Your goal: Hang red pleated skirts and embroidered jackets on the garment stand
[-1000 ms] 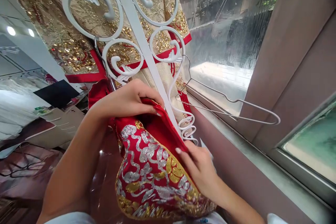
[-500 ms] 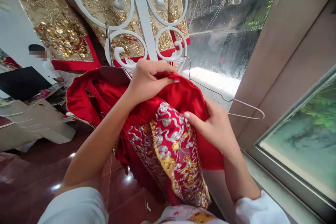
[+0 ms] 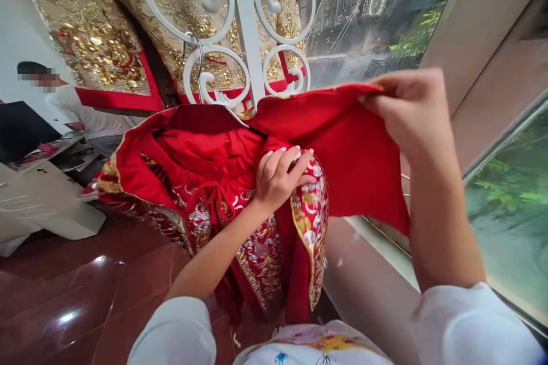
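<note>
A red embroidered garment (image 3: 265,251) with silver and gold patterns hangs from a hook hanger (image 3: 200,65) on a white scrolled metal rack. My left hand (image 3: 280,177) is closed over its top at the hanger's right end; the thumb is partly hidden. Up and to the right, my right hand (image 3: 411,100) pinches the top edge of a plain red panel (image 3: 359,154), which stretches out flat between both hands. A red cord (image 3: 216,191) is tied in a bow at the gathered waist inside the garment.
The white rack (image 3: 246,23) stands before gold-beaded garments (image 3: 98,51) with red hems. A window (image 3: 509,182) and its frame are close on the right. At left, a person (image 3: 81,102) sits by a dark screen (image 3: 25,131). Reddish tiles (image 3: 68,296) cover the floor.
My right hand has moved up and right, pulling the red panel out wide. My left hand has come down onto the embroidered part. The wire hanger at right is now mostly hidden behind the panel.
</note>
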Motion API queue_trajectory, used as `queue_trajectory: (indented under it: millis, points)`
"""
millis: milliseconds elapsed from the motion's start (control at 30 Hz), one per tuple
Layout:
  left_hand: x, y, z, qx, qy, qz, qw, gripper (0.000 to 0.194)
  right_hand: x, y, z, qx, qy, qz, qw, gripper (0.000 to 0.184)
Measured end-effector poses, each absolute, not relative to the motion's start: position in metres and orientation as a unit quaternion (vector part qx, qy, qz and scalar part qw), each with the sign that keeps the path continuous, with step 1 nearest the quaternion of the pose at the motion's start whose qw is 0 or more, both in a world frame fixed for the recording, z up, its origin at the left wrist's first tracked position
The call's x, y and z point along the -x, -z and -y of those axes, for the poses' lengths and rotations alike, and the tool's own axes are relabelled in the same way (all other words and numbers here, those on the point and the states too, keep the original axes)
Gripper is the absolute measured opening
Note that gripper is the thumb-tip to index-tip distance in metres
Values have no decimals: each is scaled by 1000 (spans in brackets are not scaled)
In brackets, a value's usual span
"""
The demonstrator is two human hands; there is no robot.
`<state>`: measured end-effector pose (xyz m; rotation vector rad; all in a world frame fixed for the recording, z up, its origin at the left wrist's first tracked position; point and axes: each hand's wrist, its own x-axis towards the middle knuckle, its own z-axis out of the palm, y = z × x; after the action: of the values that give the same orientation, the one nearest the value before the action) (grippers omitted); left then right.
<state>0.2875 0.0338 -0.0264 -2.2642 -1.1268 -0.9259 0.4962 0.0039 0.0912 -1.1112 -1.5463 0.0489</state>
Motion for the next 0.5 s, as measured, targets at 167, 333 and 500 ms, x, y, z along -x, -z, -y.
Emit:
queue_trajectory:
  millis: [167,333,500]
  points:
    - [-317,25,-75,808,372,406,208,44,-484,-110,7,497,172,685,504,22]
    - [-324,33,-89,795,415,404,182,32,-449,-16,24,453,326,699,447,27]
    - [-316,35,-70,801,434,374,174,26,-445,38,27,354,232,745,516,49]
